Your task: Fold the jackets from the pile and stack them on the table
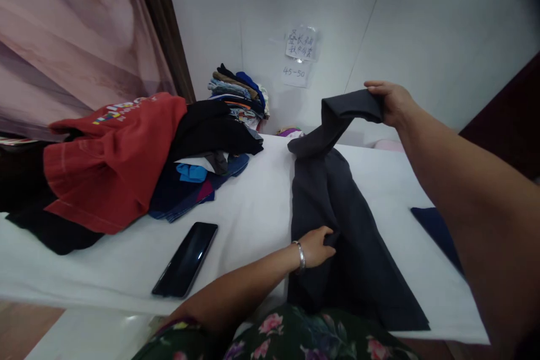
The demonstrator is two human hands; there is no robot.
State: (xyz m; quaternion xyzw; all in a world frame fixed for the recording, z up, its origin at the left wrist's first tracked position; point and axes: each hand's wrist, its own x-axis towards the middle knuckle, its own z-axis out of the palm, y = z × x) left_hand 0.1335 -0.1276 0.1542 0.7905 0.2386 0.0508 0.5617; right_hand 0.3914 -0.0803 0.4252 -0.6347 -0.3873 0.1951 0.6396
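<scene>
Grey trousers (358, 225) span both hands (313, 248) (395, 104), near edge part-hidden.

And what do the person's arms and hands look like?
The left hand and right hand wear no gloves. The left has a shiny silver bracelet; none shows on the right. The left sleeve is dark green with flowers; I can't make out the right one.

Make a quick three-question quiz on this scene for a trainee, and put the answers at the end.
1. Which hand holds the raised part of the dark gray garment? A) left B) right
2. True or false: a bracelet circles the left wrist.
3. Fill in the number on the lower wall sign: 45-__.

Key:
1. B, the right hand
2. True
3. 50
</scene>
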